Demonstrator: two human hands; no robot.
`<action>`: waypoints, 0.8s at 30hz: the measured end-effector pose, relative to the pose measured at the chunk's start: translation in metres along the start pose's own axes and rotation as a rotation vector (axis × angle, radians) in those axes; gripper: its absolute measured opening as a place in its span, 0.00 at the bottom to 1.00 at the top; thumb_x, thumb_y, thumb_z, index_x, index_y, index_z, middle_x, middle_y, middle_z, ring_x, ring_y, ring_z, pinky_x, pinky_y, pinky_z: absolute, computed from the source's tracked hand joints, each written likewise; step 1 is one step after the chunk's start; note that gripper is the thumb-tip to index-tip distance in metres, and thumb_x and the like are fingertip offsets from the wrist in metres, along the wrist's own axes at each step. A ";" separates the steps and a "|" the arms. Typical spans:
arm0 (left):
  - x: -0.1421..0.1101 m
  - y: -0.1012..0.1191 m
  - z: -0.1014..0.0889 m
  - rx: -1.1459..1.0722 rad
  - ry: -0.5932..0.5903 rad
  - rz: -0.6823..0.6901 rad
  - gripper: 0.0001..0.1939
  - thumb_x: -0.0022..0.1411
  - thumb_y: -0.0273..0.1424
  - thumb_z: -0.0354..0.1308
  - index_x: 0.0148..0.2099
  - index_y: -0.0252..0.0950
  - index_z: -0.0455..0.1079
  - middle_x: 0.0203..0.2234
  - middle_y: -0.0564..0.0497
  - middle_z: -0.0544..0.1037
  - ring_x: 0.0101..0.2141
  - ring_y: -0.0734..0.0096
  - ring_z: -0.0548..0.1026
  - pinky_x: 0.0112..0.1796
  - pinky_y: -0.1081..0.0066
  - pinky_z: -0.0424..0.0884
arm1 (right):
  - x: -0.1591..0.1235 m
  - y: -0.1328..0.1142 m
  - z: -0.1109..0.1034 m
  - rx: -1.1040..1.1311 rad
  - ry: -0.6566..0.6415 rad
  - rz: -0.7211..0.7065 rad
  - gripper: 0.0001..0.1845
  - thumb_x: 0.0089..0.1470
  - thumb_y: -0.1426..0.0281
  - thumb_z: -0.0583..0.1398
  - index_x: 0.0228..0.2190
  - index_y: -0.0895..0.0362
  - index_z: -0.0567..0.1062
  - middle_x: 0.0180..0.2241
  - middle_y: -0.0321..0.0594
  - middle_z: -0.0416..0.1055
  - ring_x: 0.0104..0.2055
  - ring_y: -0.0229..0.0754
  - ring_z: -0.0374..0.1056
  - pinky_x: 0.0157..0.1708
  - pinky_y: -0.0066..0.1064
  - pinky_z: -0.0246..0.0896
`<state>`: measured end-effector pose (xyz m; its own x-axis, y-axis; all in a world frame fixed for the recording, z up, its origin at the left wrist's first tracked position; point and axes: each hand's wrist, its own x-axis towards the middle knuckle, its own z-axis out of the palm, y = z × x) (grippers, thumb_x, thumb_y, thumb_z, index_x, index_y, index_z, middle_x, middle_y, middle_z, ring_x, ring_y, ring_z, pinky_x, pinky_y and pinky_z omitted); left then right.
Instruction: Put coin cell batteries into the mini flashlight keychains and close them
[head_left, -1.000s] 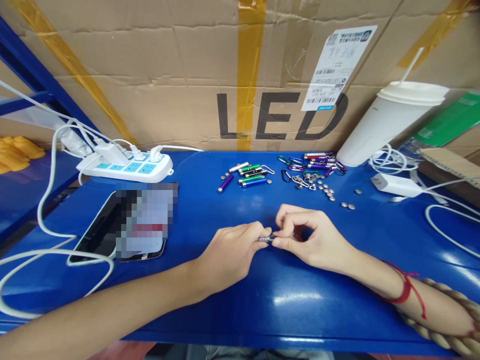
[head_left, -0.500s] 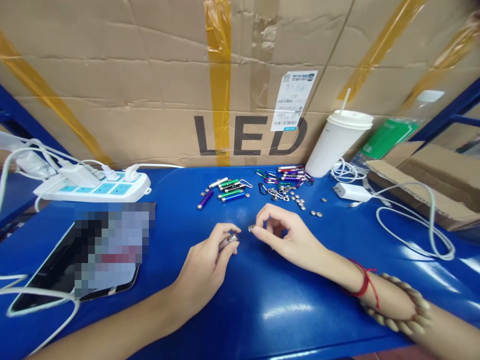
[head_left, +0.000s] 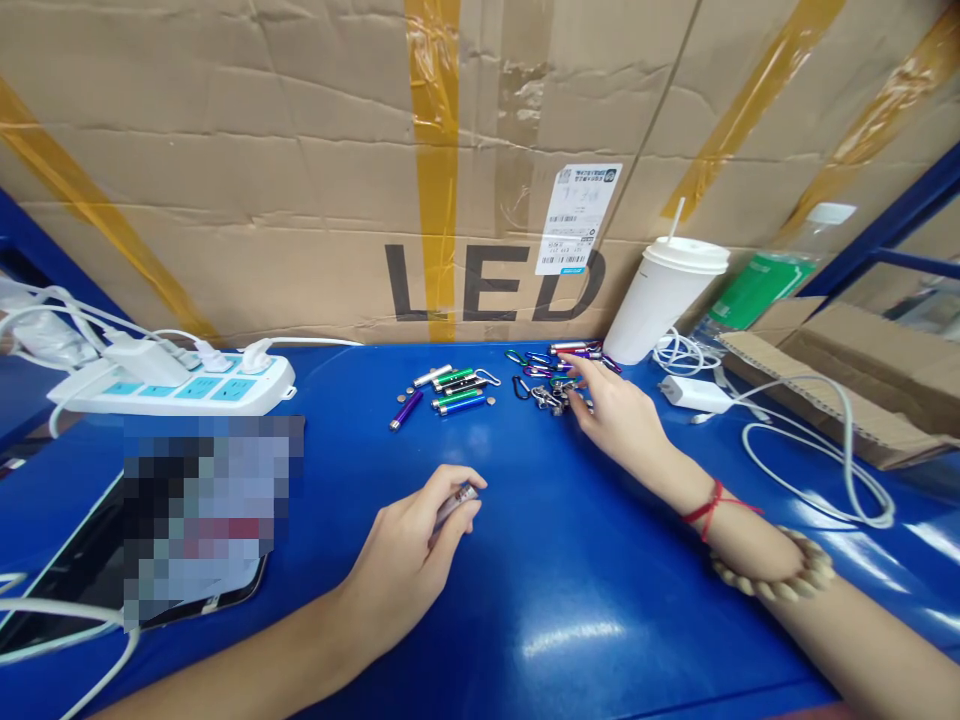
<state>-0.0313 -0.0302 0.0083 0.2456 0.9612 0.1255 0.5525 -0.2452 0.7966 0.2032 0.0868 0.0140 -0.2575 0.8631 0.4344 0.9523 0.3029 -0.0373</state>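
Carton [head_left: 300, 200] stands along the back edge of the table [head_left: 540, 590]; I place everything by that table's edges.

White cup [head_left: 664, 310]: at the back edge, right of centre, tilted in my view, just beyond the right hand [head_left: 622, 412].

Right hand is well out toward the back edge. Thumb and index finger narrowly apart, down among small parts. I cannot tell whether this grip pinches anything.

Left hand [head_left: 412, 537] is over mid-table, nearer the front edge than the right hand. Its grip is closed on a slim silver tube [head_left: 454, 506]. I cannot tell if the hand rests on the surface.

Coloured tubes [head_left: 461, 403]: a loose bunch near the back edge, left of the right hand, untouched.

Key relation, as I judge it: the silver tube's long axis slants, its bare end aimed toward the back right corner, roughly the side where the right hand is. Right hand is much the nearer to the metal clips [head_left: 553, 402], which lie just at its fingertips, toward the left edge. A broad gap separates tube and clips.

Smallest thing I note: a disc [head_left: 491, 401] between bunch and clips.
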 end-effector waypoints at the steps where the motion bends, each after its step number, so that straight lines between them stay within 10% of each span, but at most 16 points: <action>1: 0.000 0.000 0.000 0.002 -0.004 0.000 0.09 0.65 0.33 0.44 0.45 0.41 0.62 0.24 0.57 0.69 0.24 0.77 0.68 0.27 0.77 0.62 | 0.000 0.002 0.002 -0.034 -0.011 -0.003 0.25 0.56 0.75 0.51 0.56 0.59 0.60 0.49 0.45 0.67 0.48 0.48 0.65 0.38 0.34 0.61; 8: 0.001 -0.002 0.000 -0.005 -0.010 0.027 0.08 0.65 0.32 0.44 0.44 0.40 0.62 0.24 0.57 0.69 0.23 0.78 0.67 0.27 0.78 0.61 | 0.002 0.010 0.010 -0.088 -0.168 -0.041 0.18 0.57 0.75 0.51 0.48 0.58 0.70 0.48 0.44 0.69 0.47 0.47 0.67 0.38 0.34 0.60; 24: 0.000 0.001 -0.002 -0.023 0.021 0.072 0.07 0.64 0.30 0.46 0.42 0.39 0.64 0.24 0.57 0.70 0.24 0.79 0.68 0.29 0.79 0.63 | 0.001 0.005 -0.001 -0.075 0.091 -0.020 0.15 0.58 0.67 0.52 0.44 0.55 0.73 0.40 0.41 0.70 0.34 0.42 0.69 0.24 0.29 0.57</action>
<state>-0.0317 -0.0305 0.0103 0.2671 0.9437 0.1949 0.5157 -0.3109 0.7984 0.2077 0.0881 0.0154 -0.2644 0.8160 0.5140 0.9575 0.2858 0.0388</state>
